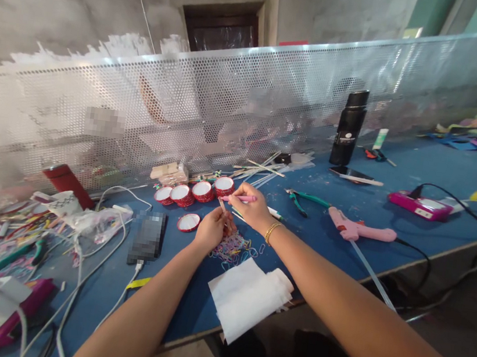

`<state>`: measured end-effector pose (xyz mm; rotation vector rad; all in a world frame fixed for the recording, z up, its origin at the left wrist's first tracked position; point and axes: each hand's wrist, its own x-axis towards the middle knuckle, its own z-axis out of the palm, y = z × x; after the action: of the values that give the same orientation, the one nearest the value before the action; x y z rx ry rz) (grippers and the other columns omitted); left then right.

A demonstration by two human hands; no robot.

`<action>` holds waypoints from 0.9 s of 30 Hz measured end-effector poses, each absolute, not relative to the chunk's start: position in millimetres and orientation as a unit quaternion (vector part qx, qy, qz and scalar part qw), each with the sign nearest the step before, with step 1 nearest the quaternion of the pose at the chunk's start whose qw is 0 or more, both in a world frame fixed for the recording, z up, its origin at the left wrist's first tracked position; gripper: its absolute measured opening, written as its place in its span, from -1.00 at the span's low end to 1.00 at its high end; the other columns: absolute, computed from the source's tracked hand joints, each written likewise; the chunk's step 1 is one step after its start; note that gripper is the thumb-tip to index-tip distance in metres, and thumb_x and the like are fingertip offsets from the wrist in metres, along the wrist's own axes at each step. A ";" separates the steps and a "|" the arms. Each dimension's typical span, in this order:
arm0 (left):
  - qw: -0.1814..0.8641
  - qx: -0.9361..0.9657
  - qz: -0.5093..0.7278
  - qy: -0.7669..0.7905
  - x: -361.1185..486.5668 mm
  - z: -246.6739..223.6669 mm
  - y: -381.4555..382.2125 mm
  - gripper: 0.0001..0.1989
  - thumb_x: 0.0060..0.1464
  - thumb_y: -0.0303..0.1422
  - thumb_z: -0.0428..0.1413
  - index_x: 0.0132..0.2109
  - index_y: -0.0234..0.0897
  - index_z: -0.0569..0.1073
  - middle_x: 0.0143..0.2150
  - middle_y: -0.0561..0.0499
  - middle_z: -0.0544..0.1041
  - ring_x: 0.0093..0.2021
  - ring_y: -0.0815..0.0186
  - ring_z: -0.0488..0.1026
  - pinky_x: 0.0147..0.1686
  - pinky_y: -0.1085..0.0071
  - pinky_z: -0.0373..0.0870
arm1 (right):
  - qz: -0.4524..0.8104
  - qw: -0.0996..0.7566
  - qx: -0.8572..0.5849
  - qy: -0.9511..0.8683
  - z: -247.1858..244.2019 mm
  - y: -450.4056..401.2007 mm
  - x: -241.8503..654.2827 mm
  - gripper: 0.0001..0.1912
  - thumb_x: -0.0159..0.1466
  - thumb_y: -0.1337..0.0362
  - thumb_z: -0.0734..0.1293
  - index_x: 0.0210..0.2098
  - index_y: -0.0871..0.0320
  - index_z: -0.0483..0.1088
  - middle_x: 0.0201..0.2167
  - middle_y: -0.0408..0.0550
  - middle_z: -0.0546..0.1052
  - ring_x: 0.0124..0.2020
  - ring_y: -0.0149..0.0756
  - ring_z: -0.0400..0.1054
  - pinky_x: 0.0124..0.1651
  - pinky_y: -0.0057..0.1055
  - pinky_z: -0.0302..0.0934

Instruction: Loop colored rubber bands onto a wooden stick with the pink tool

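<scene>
Right hand (pixel 249 205): one, with a gold bracelet (pixel 271 233) at its wrist; fingers closed around a pink pen-like tool (pixel 251 198), its tip toward our other hand.
Left hand (pixel 210 231): one; fingers pinched on a small pale strip (pixel 222 205), just below the tool's tip.
Coloured wire loops (pixel 235 249): one loose heap on the blue table (pixel 322 242), beside and below our left hand.
Red-rimmed discs (pixel 202 190): four stacks in a slanting row, just beyond our hands, white faces up; a single disc (pixel 189 222) lies flat nearer us.
White sheet (pixel 244 296): one, folded, at the table's near edge.
Pliers (pixel 306 198): green-handled, right of our hands, jaws pointing left.
Glue gun (pixel 359 229): pink, near the right part of the near edge, beside the pliers; clear stick (pixel 373 272) extending past the edge.
Phone-like device (pixel 147 238): dark, blurred, left of our left hand, white cable plugged in.
Black bottle (pixel 348 128): upright, toward the far edge, before a perforated screen (pixel 214 99).
Red cylinder (pixel 69 184): tilted, at the far left.
</scene>
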<state>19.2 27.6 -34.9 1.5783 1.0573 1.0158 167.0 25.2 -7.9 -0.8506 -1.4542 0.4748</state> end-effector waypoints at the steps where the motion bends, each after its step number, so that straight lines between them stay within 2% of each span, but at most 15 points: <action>1: 0.476 0.644 0.415 0.431 19.2 -34.8 27.4 -0.79 0.24 -0.24 -0.01 -0.32 -0.25 0.36 -0.53 0.03 0.53 -0.64 0.39 0.35 -0.62 0.50 0.17 | 0.209 0.637 -0.375 -0.640 -8.1 25.0 166.9 -0.84 0.19 0.22 0.34 -0.48 0.08 0.30 -0.47 -0.16 0.51 -0.30 -0.22 0.50 -0.25 -0.37 0.26; 27: 0.473 0.644 0.417 0.433 17.9 -34.8 27.1 -0.76 0.21 -0.18 0.05 -0.32 -0.24 0.37 -0.53 0.02 0.53 -0.63 0.38 0.36 -0.61 0.49 0.19 | 0.215 0.627 -0.389 -0.640 -5.9 23.3 167.6 -0.84 0.19 0.20 0.34 -0.48 0.07 0.32 -0.47 -0.17 0.53 -0.32 -0.24 0.48 -0.26 -0.37 0.26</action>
<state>17.9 27.1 -34.8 1.5759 1.0610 1.0214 167.6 23.3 -5.9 -0.8916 -1.4663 0.4936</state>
